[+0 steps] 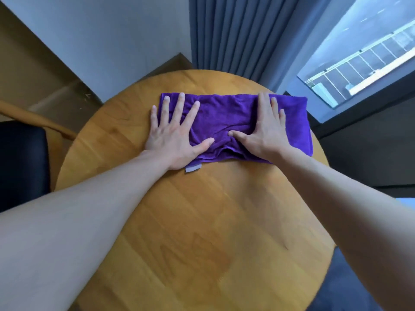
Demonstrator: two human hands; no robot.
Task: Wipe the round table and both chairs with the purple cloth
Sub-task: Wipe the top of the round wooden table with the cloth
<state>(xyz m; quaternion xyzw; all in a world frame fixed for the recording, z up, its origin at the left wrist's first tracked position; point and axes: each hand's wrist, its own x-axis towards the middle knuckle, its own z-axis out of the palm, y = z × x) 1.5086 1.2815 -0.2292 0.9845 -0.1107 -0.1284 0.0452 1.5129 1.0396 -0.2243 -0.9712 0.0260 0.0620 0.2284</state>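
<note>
Both hands press flat on the purple cloth point(226, 122), which lies folded into a long band across the far half of the round table point(202, 221). The left hand point(174, 135) has its fingers spread wide, its little finger off the cloth's left edge and on bare wood; the right hand point(263, 131) lies palm down with fingers straight and closer together, its thumb reaching inward toward the left thumb. Between the thumbs the cloth bunches into soft wrinkles, and a pale label point(192, 168) pokes out just below the left palm.

By the look of it the job is at the tabletop stage — the wood nearer than the hands shows no clear sign of having been wiped or not, and neither chair is being touched. One chair point(22, 158), dark-cushioned with a curved wooden arm, stands to the left of the left arm; the second cannot be made out for certain.

The top is warm, planked wood with a low sheen. Beyond the hands hangs a blue-grey curtain point(229, 34) — to the right of it, a window point(359, 55) onto a railed balcony.
</note>
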